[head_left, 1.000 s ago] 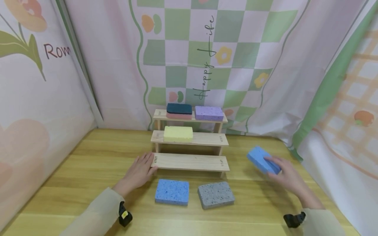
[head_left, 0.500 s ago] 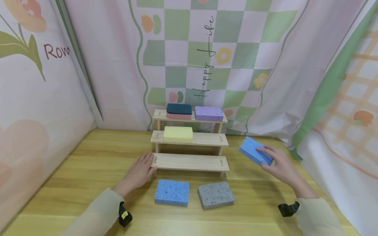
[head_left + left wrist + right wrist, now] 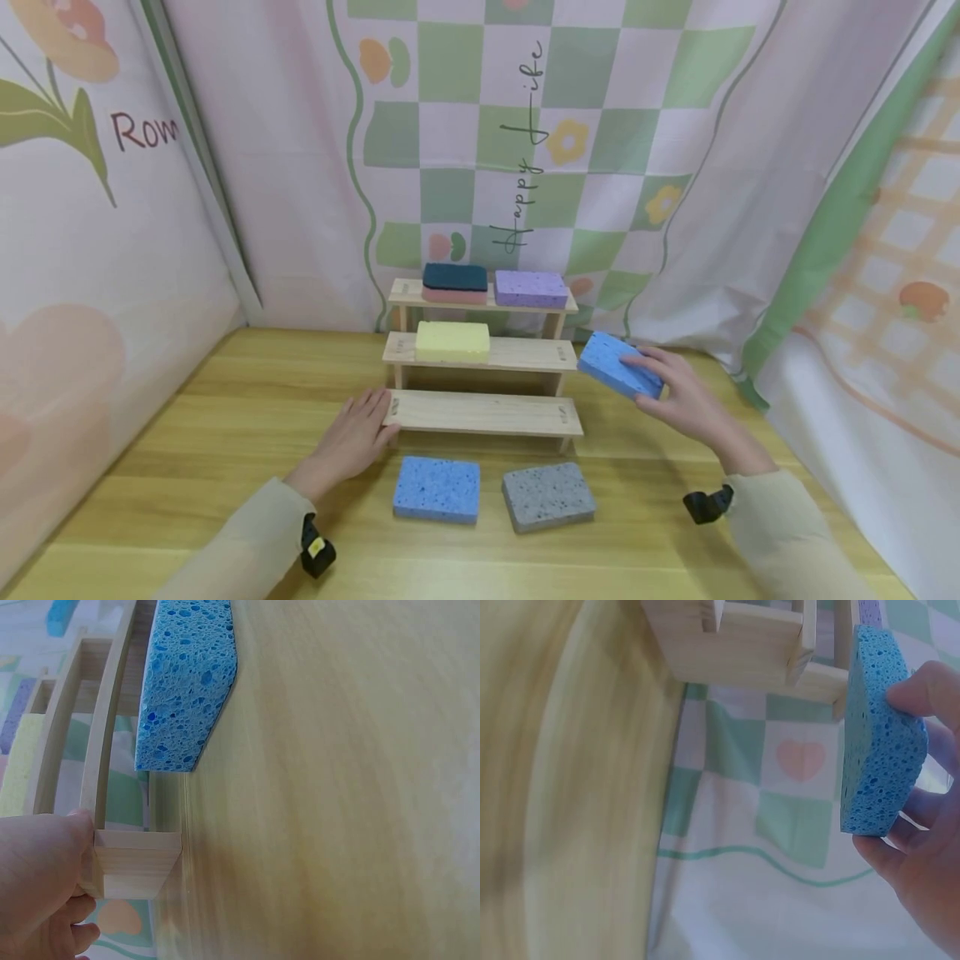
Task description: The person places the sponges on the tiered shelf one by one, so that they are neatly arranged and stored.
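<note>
A three-tier wooden stand [image 3: 483, 414] stands on the table, and my left hand [image 3: 354, 437] holds the left end of its lowest step. In the left wrist view the thumb [image 3: 79, 825] lies at the step's edge, with curled fingers behind. My right hand [image 3: 686, 398] grips a blue sponge [image 3: 617, 365] between thumb and fingers, tilted in the air beside the right end of the middle step. On that step sits a yellow sponge [image 3: 452, 342]. The top step bears a pink sponge with a dark scouring side [image 3: 454, 283] and a purple sponge [image 3: 530, 288].
In front of the stand, a second blue sponge [image 3: 437, 489] and a grey sponge [image 3: 548, 497] lie on the wooden table [image 3: 247, 400]. Behind the stand hangs a checked curtain [image 3: 510, 137], and more printed cloth closes in both sides.
My right hand has carried the blue sponge left and away from me, from over the table's right side to the stand's middle step. The left hand stays in place.
</note>
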Motion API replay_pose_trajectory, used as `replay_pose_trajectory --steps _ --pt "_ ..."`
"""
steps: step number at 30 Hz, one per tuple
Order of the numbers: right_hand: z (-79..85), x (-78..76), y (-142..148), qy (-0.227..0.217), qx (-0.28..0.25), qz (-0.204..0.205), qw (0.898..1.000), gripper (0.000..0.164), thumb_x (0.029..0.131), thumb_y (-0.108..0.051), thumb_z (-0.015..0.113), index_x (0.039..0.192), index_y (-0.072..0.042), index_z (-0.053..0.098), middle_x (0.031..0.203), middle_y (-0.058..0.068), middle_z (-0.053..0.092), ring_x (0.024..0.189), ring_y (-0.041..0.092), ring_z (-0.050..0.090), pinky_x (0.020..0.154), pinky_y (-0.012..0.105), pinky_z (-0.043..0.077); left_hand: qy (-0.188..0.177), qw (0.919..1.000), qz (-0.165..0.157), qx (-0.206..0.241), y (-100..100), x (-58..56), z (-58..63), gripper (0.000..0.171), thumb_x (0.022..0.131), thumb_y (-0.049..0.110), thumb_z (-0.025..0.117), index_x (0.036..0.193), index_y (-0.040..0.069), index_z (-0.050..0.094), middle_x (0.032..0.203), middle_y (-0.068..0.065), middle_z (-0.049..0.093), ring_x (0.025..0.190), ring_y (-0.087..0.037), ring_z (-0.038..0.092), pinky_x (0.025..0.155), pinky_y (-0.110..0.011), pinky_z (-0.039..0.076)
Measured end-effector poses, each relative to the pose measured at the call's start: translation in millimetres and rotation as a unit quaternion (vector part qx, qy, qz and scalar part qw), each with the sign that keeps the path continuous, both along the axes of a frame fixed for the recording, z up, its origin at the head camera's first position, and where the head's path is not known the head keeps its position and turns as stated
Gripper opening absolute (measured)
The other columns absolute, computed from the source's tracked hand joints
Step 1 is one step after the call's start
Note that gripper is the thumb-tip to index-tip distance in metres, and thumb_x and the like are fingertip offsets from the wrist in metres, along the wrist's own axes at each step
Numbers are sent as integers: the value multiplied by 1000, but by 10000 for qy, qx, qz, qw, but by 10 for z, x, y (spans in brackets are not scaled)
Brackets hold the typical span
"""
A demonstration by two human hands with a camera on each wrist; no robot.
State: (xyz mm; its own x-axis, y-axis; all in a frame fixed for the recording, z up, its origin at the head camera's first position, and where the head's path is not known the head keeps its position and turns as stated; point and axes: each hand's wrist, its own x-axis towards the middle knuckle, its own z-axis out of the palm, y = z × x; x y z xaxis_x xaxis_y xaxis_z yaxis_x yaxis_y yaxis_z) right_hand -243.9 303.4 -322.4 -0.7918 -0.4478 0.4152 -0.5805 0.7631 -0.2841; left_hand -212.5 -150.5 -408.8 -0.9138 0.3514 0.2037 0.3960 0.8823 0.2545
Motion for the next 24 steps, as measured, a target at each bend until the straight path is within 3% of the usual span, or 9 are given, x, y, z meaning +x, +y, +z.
replay_pose_trajectory --steps 24 --pt "139 -344 -555 -566 -52 738 9956 46 81 -7 62 126 -3 54 136 24 37 122 44 30 91 61 32 -15 10000 23 -44 -1 -1 -2 60 99 33 40 139 -10 27 143 -25 28 131 -41 24 106 -53 16"
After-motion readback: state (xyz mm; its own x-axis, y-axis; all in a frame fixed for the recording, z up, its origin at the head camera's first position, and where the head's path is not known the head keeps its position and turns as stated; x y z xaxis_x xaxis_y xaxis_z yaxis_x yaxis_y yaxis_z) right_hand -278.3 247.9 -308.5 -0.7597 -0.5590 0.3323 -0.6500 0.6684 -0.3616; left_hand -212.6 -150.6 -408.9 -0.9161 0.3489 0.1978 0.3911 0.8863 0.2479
